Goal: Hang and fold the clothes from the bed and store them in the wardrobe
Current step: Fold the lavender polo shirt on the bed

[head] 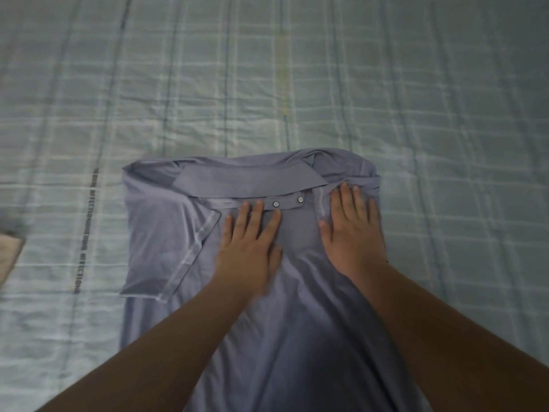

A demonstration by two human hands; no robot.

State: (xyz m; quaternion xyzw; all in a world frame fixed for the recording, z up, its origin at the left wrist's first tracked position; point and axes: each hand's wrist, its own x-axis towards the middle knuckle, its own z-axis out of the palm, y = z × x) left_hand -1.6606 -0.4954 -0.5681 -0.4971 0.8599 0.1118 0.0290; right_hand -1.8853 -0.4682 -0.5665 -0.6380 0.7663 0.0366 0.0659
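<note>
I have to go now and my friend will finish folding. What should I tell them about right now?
Left hand: flat and open on the shirt, just below the buttons.
Right hand: flat and open, by the collar.
The shirt lies on the bed, both sides folded in, one sleeve on top.
Left: fold it up, store it in the wardrobe, not in view.

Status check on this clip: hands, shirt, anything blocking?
Left hand and right hand both flat, open, pressing the grey polo shirt. Shirt spread on the bed, sleeves folded in. Nothing in the way.
</note>
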